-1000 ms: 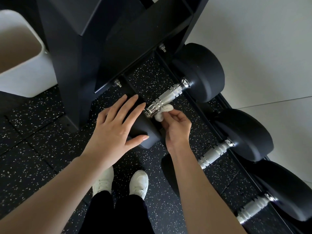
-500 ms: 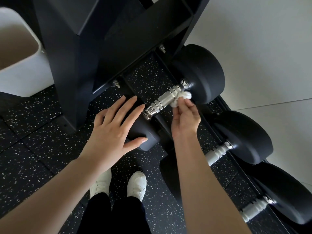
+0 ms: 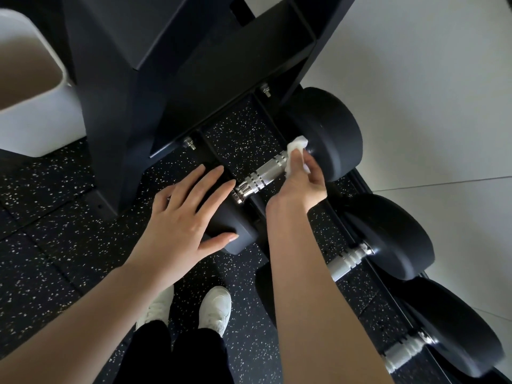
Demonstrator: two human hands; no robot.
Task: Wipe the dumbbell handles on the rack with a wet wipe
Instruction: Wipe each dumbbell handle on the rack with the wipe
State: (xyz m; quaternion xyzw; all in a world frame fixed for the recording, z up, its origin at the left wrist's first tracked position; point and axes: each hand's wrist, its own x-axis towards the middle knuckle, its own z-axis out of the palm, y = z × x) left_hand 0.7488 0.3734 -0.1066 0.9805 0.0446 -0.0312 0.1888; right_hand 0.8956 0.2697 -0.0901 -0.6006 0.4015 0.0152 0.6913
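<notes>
– At the bottom shelf of a black rack [image 3: 210,79], what is the person doing?

– Standing over it with both bare arms reaching down. The right hand [image 3: 302,181] holds a white wet wipe [image 3: 296,144] at the far end of the handle [image 3: 263,177] of the first dumbbell [image 3: 329,134], where the ridged steel meets the round black weight. That spot sits at 1 o'clock from the middle of the frame.

– And the fingers?

– Those of the right hand [image 3: 313,164] are curled and pinch the bunched wipe, thumb on top. The rest of the handle lies bare and shiny toward 7 o'clock. The left hand [image 3: 182,220] grasps nothing: it lies flat on the near weight of the same dumbbell, fingers straight and spread, thumb along the weight's side.

– What else is on the shelf?

– Two more dumbbells, running off toward 4 and 5 o'clock. The second dumbbell [image 3: 388,236] lies just beside the first, partly behind the right forearm. The third dumbbell [image 3: 454,333] is at the frame's lower right corner. Both show pale, ridged grips and black round weights.

– And around the rack?

– A white bin [image 3: 36,120] stands at 10 o'clock, just left of the rack's upright. Black speckled rubber floor [image 3: 55,231] runs under everything. At 6 o'clock are the person's white shoes [image 3: 216,309] and black trousers [image 3: 180,356]. A pale surface [image 3: 415,92] fills the frame from 1 to 3 o'clock.
</notes>
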